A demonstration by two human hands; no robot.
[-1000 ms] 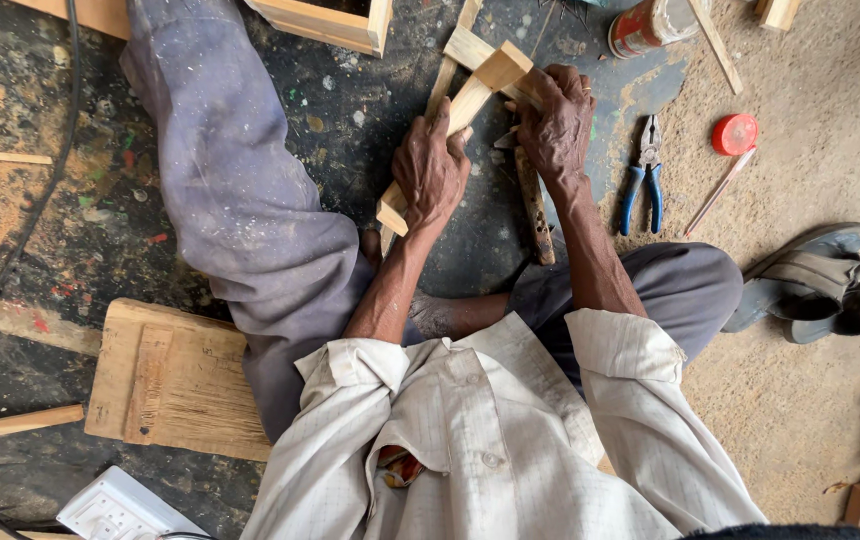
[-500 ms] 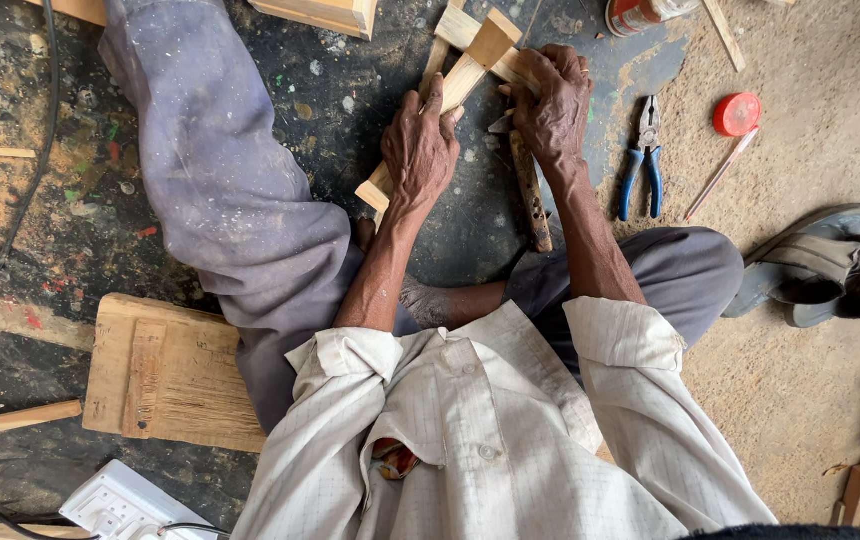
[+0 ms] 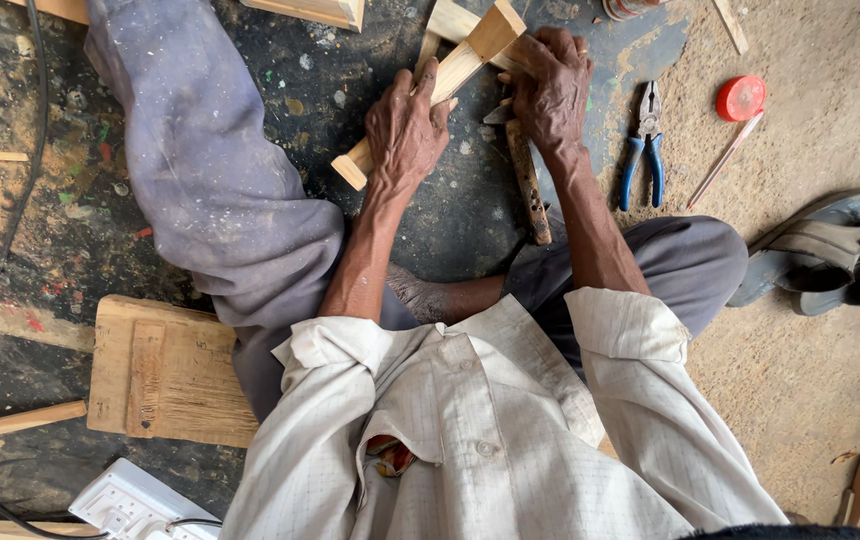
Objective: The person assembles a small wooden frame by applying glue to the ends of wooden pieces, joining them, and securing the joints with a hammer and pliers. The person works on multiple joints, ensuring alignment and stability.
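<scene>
Left hand (image 3: 405,125) clasps wood strip (image 3: 447,80); right hand (image 3: 552,85) grips its top, cut off.

A pale wood strip (image 3: 450,75) is gripped near its lower end, tilted from 7 to 1 o'clock off the dark floor, with a short block (image 3: 495,30) joined crosswise at its top.

We look straight down from a single camera worn on the head, close over the person's own shirt front and lap, facing the paint-spattered floor (image 3: 70,230) ahead of the crossed legs; both arms reach up-frame. There is no second view to share ground with.
</scene>
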